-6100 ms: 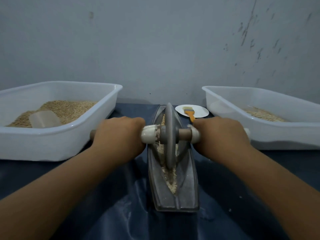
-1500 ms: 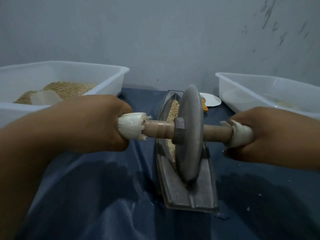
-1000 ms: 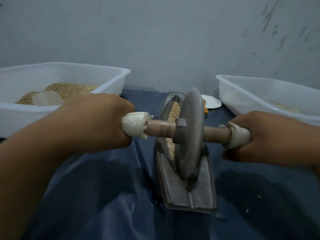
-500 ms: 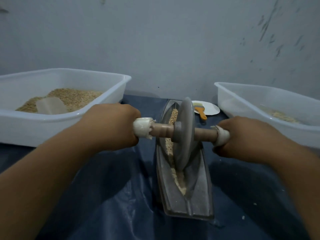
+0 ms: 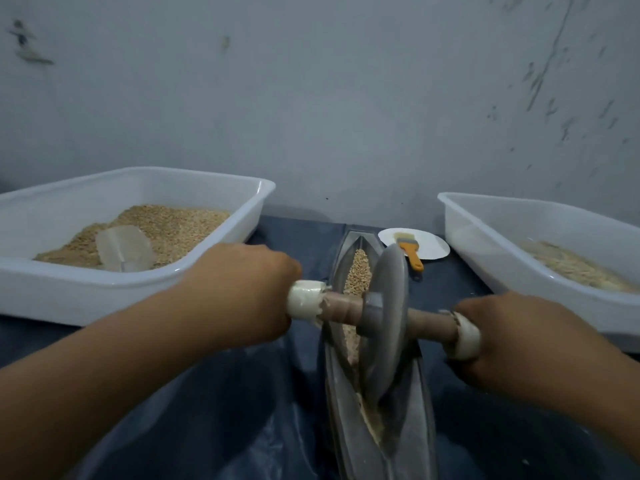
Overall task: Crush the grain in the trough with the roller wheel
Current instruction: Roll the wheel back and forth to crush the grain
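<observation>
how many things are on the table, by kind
white plastic tubs: 2
metal trough: 1
roller wheel: 1
clear scoop: 1
white plate: 1
orange-handled brush: 1
total: 7

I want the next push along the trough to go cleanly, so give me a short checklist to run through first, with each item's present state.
1. Left hand grips its taped end of the wooden axle: ok.
2. Right hand grips the other taped end: ok.
3. Grey metal roller wheel sits in the groove of the long grey metal trough: ok.
4. Wheel upright: not ok, it leans.
5. Tan grain lies ahead of the wheel at the far end: ok.
6. Grain under the wheel's edge crushed: cannot tell.
</observation>
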`<state>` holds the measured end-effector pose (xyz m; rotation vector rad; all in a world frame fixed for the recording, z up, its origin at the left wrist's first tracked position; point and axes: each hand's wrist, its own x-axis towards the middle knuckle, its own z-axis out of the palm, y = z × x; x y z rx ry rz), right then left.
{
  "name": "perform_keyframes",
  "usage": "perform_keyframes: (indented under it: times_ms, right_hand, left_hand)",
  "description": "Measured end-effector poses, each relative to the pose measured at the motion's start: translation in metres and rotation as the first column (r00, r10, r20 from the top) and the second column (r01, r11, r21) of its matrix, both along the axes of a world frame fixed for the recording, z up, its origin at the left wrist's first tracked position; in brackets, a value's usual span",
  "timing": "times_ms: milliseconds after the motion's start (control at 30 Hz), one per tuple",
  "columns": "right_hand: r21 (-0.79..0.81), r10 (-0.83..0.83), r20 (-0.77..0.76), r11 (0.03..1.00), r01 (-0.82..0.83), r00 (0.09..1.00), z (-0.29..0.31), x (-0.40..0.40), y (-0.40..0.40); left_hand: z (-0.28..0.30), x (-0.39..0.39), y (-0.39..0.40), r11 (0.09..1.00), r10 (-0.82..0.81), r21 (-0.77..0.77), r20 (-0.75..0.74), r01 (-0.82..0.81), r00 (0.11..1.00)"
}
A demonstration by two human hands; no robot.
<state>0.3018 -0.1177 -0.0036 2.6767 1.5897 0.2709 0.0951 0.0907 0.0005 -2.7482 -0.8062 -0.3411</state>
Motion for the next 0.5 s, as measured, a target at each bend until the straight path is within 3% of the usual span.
perform_keyframes:
  times_ms: [300, 400, 500]
  right_hand:
    - [0.198, -0.135, 0.089, 0.973, 0.116, 0.987, -0.003, 0.067, 0.093]
    - [0.205, -0.115, 0.073, 0.974, 0.098, 0.991, 0.001, 0.073, 0.101]
    - [0.098, -0.05, 0.067, 0.994, 0.043, 0.997, 0.002, 0.064, 0.083]
  left_hand:
    - [0.003, 0.078, 0.054, 0.994, 0.045, 0.092, 0.19, -0.063, 0.981]
    - [0.008, 0.088, 0.059, 0.997, 0.058, 0.031, 0.156, -0.064, 0.986]
    - [0.004, 0.073, 0.051, 0.998, 0.033, -0.047, 0.071, -0.03, 0.997]
